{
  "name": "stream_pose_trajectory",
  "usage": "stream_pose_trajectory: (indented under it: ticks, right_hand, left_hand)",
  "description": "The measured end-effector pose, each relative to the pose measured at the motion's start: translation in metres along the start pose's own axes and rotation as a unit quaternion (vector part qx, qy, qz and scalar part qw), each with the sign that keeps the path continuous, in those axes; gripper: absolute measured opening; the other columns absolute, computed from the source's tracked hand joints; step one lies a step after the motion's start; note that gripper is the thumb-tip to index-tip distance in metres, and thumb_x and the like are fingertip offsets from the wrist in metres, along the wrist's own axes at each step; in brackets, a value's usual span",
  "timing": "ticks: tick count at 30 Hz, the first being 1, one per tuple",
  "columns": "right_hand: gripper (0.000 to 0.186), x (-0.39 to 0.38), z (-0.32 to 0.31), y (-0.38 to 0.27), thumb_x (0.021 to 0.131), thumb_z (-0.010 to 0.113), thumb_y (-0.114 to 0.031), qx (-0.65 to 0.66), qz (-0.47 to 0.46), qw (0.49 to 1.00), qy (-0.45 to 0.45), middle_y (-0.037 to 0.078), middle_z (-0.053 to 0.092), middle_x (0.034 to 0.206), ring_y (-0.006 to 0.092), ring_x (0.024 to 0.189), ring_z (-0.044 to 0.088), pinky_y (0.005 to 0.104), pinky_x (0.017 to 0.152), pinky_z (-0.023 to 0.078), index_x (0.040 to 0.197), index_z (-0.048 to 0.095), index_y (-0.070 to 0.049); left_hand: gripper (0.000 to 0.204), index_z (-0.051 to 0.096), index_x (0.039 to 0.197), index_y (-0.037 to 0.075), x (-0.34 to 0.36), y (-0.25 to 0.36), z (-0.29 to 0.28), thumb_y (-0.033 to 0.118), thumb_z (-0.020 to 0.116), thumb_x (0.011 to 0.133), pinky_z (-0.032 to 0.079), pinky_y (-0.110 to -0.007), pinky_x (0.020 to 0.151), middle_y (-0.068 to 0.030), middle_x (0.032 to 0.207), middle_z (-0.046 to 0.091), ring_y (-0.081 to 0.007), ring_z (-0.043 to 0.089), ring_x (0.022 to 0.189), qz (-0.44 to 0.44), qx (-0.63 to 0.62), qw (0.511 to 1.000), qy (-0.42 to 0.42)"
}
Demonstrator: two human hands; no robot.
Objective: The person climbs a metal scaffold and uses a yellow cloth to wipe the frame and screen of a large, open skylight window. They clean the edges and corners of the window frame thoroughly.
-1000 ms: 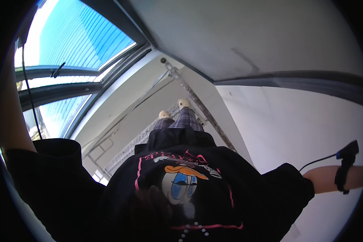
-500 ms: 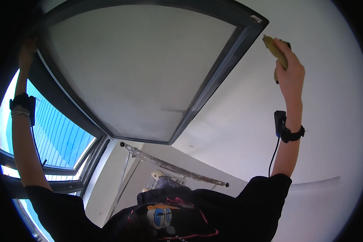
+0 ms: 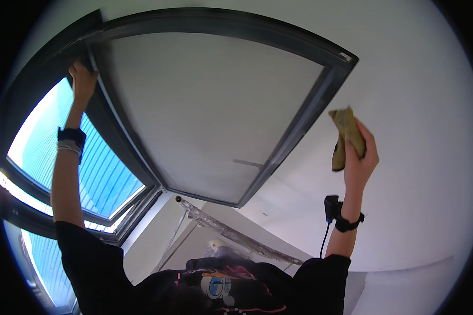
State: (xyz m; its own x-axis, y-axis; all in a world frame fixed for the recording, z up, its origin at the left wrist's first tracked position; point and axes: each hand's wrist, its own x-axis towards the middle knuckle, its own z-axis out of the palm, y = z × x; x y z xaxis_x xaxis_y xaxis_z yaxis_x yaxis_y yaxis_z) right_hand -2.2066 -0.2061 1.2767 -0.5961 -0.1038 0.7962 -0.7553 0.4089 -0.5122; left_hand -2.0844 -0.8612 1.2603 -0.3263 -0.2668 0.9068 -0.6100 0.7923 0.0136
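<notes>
Olive cloth (image 3: 349, 137) in right hand (image 3: 367, 152), beside framed panel (image 3: 210, 121)
Apart from the panel's right edge, the right hand grips the cloth bunched; a flatter fold should give evener contact. The left hand (image 3: 83, 84) is at the panel's left edge, its grip unclear; steady bracing should help balance. Farther, left of the panel, is a window (image 3: 50, 134).

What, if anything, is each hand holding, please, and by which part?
The right hand holds a folded yellow-green cloth by its right side as pictured. The left hand is at the dark window frame; whether it grips cannot be told.
</notes>
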Motion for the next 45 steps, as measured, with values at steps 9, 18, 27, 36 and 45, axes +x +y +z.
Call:
stream_pose_trajectory:
  ticks: [9, 18, 27, 36, 45]
  right_hand:
    - [0.037, -0.118, 0.106, 0.002, 0.077, 0.065, -0.001, 0.429, 0.327, 0.832, -0.125, 0.008, 0.059, 0.106, 0.0148, 0.095, 0.057, 0.0262, 0.083, 0.046, 0.113, 0.056, 0.0]
    - [0.042, -0.159, 0.152, -0.018, 0.078, 0.06, -0.002, 0.565, 0.403, 0.694, -0.192, 0.01, 0.058, 0.107, 0.0189, 0.098, 0.059, 0.0302, 0.085, 0.049, 0.119, 0.05, 0.0]
    - [0.041, -0.16, 0.159, -0.022, 0.079, 0.059, 0.0, 0.558, 0.42, 0.69, -0.191, 0.01, 0.056, 0.111, 0.0184, 0.1, 0.057, 0.0299, 0.086, 0.048, 0.119, 0.05, 0.0]
    - [0.043, -0.163, 0.161, -0.02, 0.078, 0.06, 0.001, 0.555, 0.441, 0.68, -0.187, 0.011, 0.057, 0.11, 0.0193, 0.099, 0.058, 0.0298, 0.084, 0.049, 0.119, 0.049, 0.0]
    - [0.042, -0.163, 0.16, -0.019, 0.079, 0.06, 0.001, 0.556, 0.446, 0.677, -0.182, 0.011, 0.058, 0.107, 0.0196, 0.095, 0.06, 0.0296, 0.08, 0.052, 0.119, 0.049, 0.0]
  left_hand:
    - [0.055, 0.041, 0.127, 0.001, -0.224, 0.205, -0.127, 0.017, 0.068, 0.081, 0.043, -0.038, 0.097, -0.017, 0.122, 0.047, -0.0273, 0.049, 0.115, 0.012, -0.402, 0.813, -0.421]
    - [0.054, 0.031, 0.132, -0.001, -0.252, 0.276, -0.168, 0.02, 0.058, 0.09, 0.038, -0.039, 0.1, -0.0182, 0.121, 0.05, -0.0248, 0.05, 0.114, -0.149, -0.717, 0.515, -0.446]
    - [0.057, 0.028, 0.13, 0.0, -0.26, 0.288, -0.169, 0.014, 0.062, 0.087, 0.046, -0.035, 0.09, -0.0158, 0.119, 0.047, -0.0226, 0.055, 0.104, -0.272, -0.702, 0.507, -0.42]
    - [0.055, 0.052, 0.114, 0.007, -0.248, 0.279, -0.181, 0.004, 0.078, 0.066, 0.043, -0.039, 0.089, -0.011, 0.114, 0.048, -0.0274, 0.05, 0.108, -0.121, -0.539, 0.799, -0.24]
    - [0.024, 0.067, 0.076, 0.01, -0.255, 0.271, -0.177, -0.001, 0.076, 0.057, 0.043, -0.042, 0.089, -0.0054, 0.097, 0.054, -0.0277, 0.052, 0.101, -0.085, -0.506, 0.844, -0.158]
